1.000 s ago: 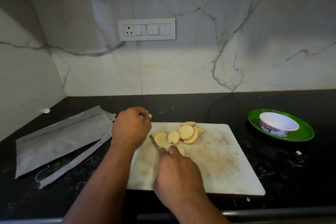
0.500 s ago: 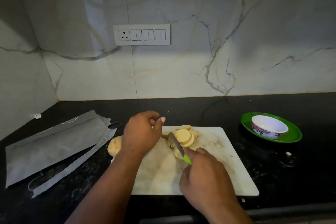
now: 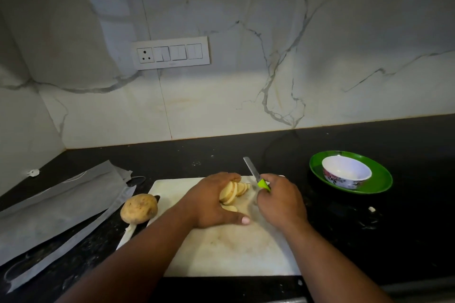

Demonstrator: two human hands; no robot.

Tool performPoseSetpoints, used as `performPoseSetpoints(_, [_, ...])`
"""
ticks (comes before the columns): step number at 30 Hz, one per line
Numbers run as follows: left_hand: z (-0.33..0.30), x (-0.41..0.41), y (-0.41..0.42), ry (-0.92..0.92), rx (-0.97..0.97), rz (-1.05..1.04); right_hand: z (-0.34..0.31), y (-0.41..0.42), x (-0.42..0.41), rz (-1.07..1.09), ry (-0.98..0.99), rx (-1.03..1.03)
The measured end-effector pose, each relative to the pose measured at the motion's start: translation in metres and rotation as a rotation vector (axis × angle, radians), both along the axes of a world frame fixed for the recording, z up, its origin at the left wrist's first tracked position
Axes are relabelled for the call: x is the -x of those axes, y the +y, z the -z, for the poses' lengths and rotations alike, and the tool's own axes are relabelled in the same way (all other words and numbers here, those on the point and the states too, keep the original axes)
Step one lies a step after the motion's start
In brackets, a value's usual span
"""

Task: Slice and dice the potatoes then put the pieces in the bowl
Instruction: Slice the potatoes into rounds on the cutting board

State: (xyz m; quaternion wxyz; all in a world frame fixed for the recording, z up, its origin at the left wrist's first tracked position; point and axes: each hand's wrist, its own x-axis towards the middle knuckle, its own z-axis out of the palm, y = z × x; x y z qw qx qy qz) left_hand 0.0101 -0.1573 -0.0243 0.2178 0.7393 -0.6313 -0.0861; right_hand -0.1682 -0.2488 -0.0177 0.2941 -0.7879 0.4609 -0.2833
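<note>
While the left hand (image 3: 211,200) cups a leaning row of potato slices (image 3: 234,192) on the white board (image 3: 229,251), fingers curled over the far side and thumb stretched flat along the near side, the right hand (image 3: 279,200) grips a knife (image 3: 256,174) by its green handle just right of the slices. Its blade points up and away toward the wall, lifted off the board and clear of the potato. One more slice lies flat under the row, beside the left thumb. A whole unpeeled potato (image 3: 139,208) sits at the board's left edge, partly over the black counter (image 3: 369,241). To the right, well apart from the board, a white bowl (image 3: 346,171) with a flowered side stands on a green plate (image 3: 380,179); nothing shows inside it. Grey plastic bags (image 3: 59,206) lie on the counter at left, and a switch panel (image 3: 171,53) is set in the marble wall.
</note>
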Motion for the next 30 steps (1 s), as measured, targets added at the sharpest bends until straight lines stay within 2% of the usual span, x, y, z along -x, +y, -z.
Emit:
performPoseSetpoints(8, [0.003,0.029,-0.037,0.022,0.145,0.024,0.005,-0.010,0.001,0.047,-0.139,-0.056])
performPoseSetpoints(14, [0.005,0.045,-0.061,0.145,0.176,0.011,0.004,-0.016,0.004,0.115,-0.285,-0.107])
performPoseSetpoints(21, [0.010,0.045,-0.064,0.211,0.216,-0.037,0.004,-0.017,0.005,0.148,-0.315,-0.116])
performPoseSetpoints(25, [0.009,0.043,-0.061,0.308,0.260,-0.070,0.006,-0.018,0.003,0.147,-0.331,-0.137])
performPoseSetpoints(30, [0.007,0.044,-0.062,0.176,0.310,-0.136,0.006,-0.019,0.005,0.169,-0.357,-0.134])
